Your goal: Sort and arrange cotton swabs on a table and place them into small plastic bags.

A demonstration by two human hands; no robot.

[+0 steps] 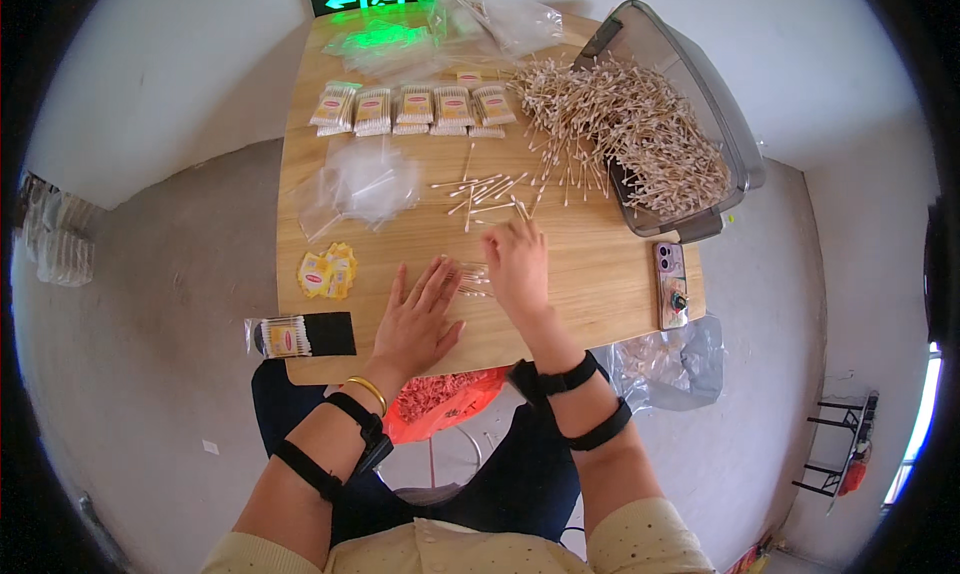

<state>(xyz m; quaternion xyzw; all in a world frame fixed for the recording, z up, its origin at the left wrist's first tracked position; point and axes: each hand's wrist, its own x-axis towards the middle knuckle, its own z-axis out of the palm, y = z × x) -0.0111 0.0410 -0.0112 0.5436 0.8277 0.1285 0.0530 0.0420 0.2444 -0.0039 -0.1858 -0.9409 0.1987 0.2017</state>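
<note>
My left hand (418, 316) lies flat on the wooden table (590, 284), fingers spread, holding nothing. My right hand (517, 264) rests just right of it, fingertips pinching a few cotton swabs near a small clear bag of swabs (474, 277) that lies between the two hands. Loose swabs (485, 192) are scattered just beyond my right hand. A large heap of swabs (625, 124) spills from a tipped grey plastic bin (735, 139) at the far right.
A row of filled swab packets (412, 108) lies at the far side. Empty clear bags (362, 186) sit left of centre, yellow labels (327, 272) nearer. A phone (670, 284) lies at the right edge. A packed bag with a black card (300, 336) overhangs the near left corner.
</note>
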